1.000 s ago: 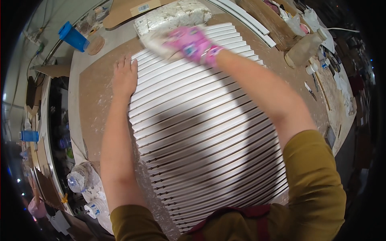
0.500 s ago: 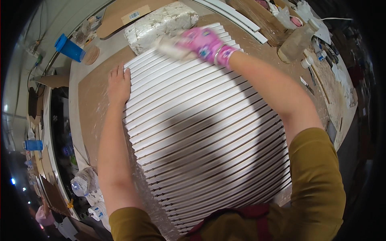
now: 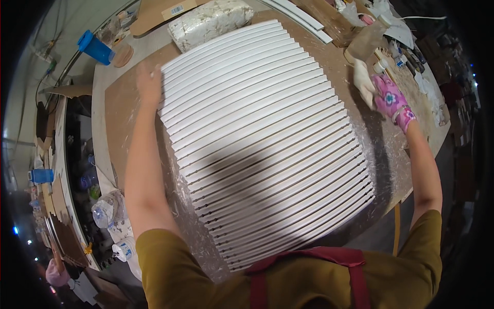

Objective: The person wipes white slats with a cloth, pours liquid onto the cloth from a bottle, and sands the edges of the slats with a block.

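Note:
A broad row of white ridged slats (image 3: 257,123) lies side by side on a brown board, with dark gaps between them. At their far left edge is my left hand (image 3: 150,85), bare and blurred, fingers stretched out and holding nothing that shows. My right hand (image 3: 389,98), in a pink flowered glove, is off to the right of the slats. It grips a whitish cloth-like wad (image 3: 364,85), whose exact kind I cannot make out. The wad is apart from the slats, near a cloudy bottle.
Behind the slats sits a plastic-wrapped white block (image 3: 211,23). A blue cup (image 3: 95,47) stands far left, and white strips (image 3: 298,18) lie at the back. The cloudy bottle (image 3: 366,40) and small tools crowd the right side. The brown board (image 3: 121,98) carries white scraps.
My right hand has swung from the far end of the slats out to the right, carrying the wad. My left hand remains by the left edge and is now blurred.

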Available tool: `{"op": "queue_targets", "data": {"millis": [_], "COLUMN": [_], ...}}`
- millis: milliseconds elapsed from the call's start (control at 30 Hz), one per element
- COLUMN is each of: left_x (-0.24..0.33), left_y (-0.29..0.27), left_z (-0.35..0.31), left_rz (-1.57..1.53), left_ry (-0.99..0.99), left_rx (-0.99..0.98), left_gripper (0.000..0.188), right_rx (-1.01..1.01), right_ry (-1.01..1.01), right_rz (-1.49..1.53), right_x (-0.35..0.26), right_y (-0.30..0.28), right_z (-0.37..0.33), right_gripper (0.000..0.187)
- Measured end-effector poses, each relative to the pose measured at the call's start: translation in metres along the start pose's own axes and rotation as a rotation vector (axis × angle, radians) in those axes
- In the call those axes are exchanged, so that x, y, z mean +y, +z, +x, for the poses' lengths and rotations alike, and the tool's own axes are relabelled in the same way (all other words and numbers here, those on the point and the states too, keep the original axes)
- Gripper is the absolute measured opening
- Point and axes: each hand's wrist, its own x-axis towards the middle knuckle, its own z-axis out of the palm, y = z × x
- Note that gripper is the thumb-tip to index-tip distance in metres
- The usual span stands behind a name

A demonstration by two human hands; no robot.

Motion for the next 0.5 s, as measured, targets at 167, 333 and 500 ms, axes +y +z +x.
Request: {"op": "queue_targets", "data": {"millis": [167, 333, 500], "left_x": [-0.023, -0.018, -0.023], "left_y": [-0.025, -0.002, -0.007], "left_z": [-0.045, -0.049, -0.064], "left_rz": [-0.586, -0.578, -0.463], "left_ry": [-0.588, -0.542, -0.434], "left_rx": [-0.040, -0.093, 0.084], "left_gripper": [0.053, 0.049, 0.038], "right_rx": [0.284, 0.384, 0.034], "right_ry": [-0.186, -0.033, 0.007], "right_rz": [0.589, 1.288, 0.998], "right_x": [-0.045, -0.128, -0.158], "right_y": [0.007, 0.027, 0.020], "right_z": [0.034, 0.181, 0.228], "right_gripper": [0.066, 0.065, 0.048]}}
